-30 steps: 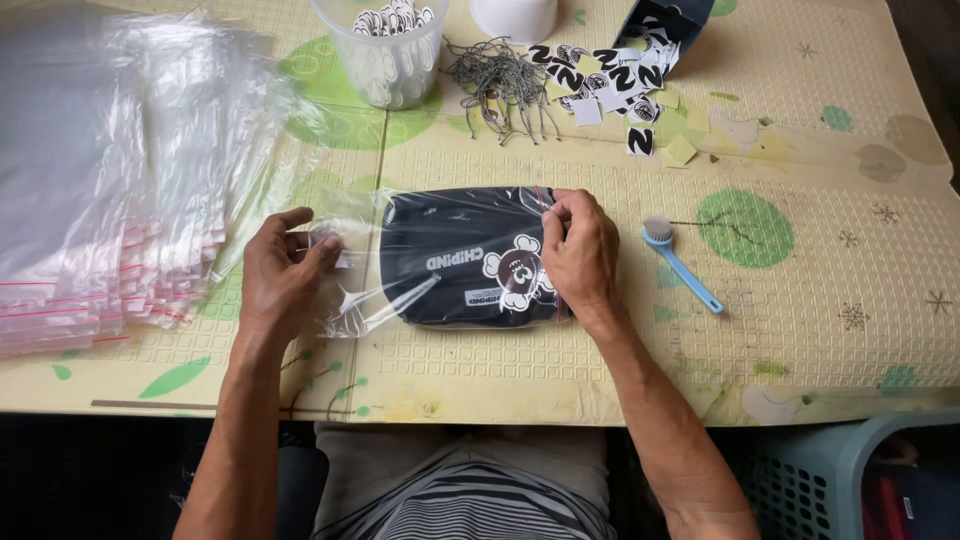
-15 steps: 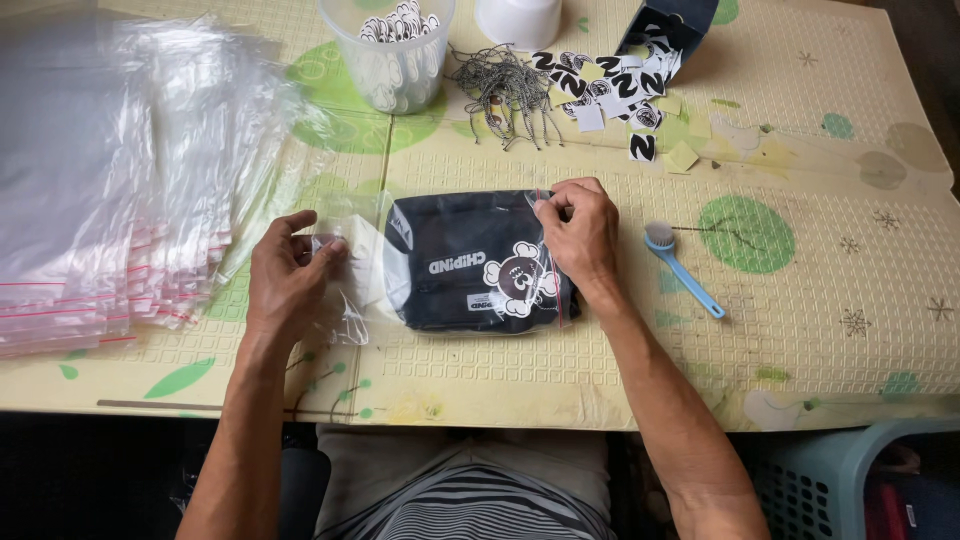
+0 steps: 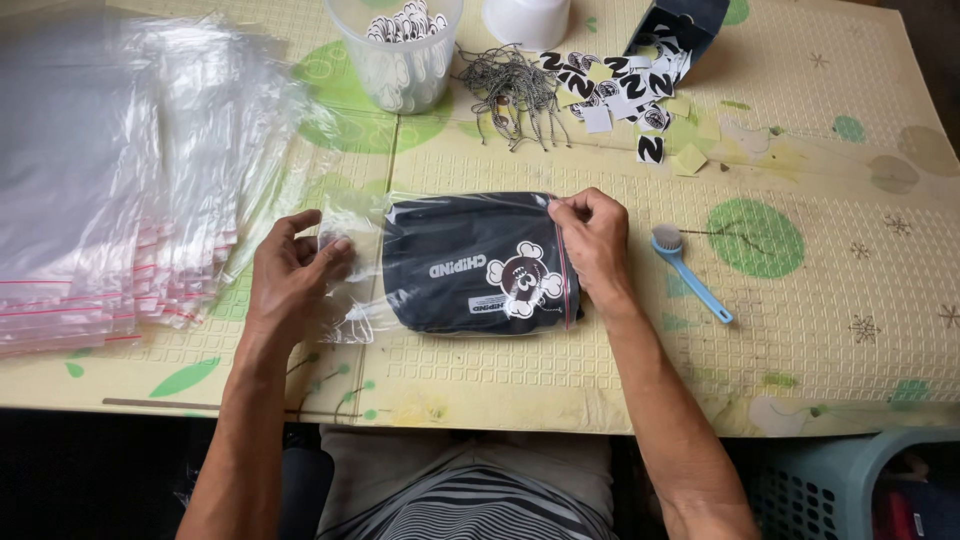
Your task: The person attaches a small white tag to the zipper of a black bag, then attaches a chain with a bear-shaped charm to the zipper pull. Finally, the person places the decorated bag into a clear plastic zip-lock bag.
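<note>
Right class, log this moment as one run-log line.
left hand: presses clear bag end | right hand: pinches red seal edge | dark folded garment: inside bag | blue brush: right, untouched

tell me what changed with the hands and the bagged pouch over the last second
The right hand slid from the top middle of the bagged black pouch to pinch its right-end seal. The left hand kept pressing the bag's loose left end. The pouch, blue brush and bag stack stayed put.
</note>
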